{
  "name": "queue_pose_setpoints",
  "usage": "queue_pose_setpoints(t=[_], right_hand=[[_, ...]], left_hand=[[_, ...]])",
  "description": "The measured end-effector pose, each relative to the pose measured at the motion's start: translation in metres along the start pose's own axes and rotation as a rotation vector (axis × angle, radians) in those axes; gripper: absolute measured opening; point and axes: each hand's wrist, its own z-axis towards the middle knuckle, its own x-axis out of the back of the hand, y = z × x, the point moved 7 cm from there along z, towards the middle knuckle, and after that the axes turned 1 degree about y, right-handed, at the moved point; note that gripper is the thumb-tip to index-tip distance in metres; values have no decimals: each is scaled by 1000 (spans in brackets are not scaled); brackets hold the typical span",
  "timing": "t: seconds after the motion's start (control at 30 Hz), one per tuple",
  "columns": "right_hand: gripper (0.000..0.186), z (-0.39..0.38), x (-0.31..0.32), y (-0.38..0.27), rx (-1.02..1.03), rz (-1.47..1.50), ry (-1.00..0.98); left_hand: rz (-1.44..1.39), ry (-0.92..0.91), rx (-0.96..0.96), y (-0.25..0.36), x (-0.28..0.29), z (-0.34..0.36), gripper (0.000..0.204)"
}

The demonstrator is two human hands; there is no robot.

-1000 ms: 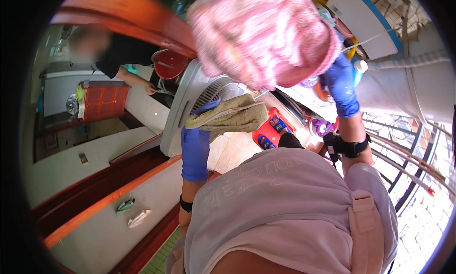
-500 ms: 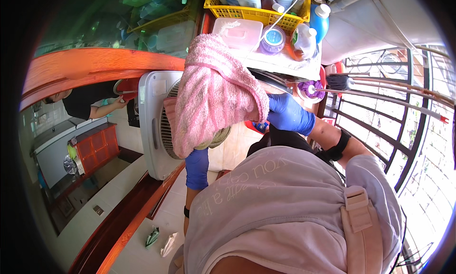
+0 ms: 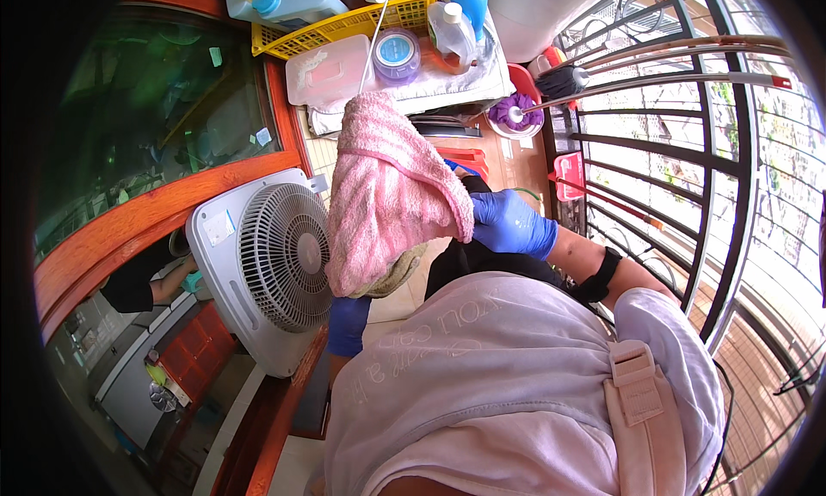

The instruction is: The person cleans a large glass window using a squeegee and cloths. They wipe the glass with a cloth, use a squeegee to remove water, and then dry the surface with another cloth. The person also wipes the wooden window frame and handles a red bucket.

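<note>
A pink striped towel (image 3: 391,186) hangs bunched in front of me, with a folded olive-coloured cloth (image 3: 391,275) showing beneath its lower edge. My right hand (image 3: 514,224), in a blue glove, is closed on the towel's right corner. My left hand (image 3: 348,322), also gloved in blue, reaches up under the towel's lower left side. Towel and cloth hide its fingers, so its grip cannot be seen. Just left of the towel stands a grey box-shaped fan (image 3: 258,255) with a round grille.
A yellow basket (image 3: 344,21) of bottles, a lidded plastic box (image 3: 327,70) and a purple tub (image 3: 397,55) stand on a shelf ahead. A purple mop (image 3: 516,110) and a dark window grille (image 3: 645,152) are at right. Another person's arm (image 3: 172,281) shows beyond the wooden frame.
My view has swung to the right, so the shelf and fan sit further left and more of the grille shows. Towel and right-hand grip stay much the same.
</note>
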Motion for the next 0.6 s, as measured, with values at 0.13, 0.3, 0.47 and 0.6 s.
queue_pose_setpoints(t=[0.13, 0.3, 0.47, 0.6], right_hand=[[34, -12, -10, 14, 30, -37, 43], [30, -16, -6, 37, -73, -31, -20], [25, -15, -15, 63, -139, -69, -40], [34, -1, -6, 62, -77, 0, -46]], left_hand=[[39, -53, 40, -9, 6, 0, 40], [68, -72, 101, -20, 10, -9, 39], [88, -118, 88, -17, 4, 4, 39], [84, -119, 154, -1, -2, -6, 37]])
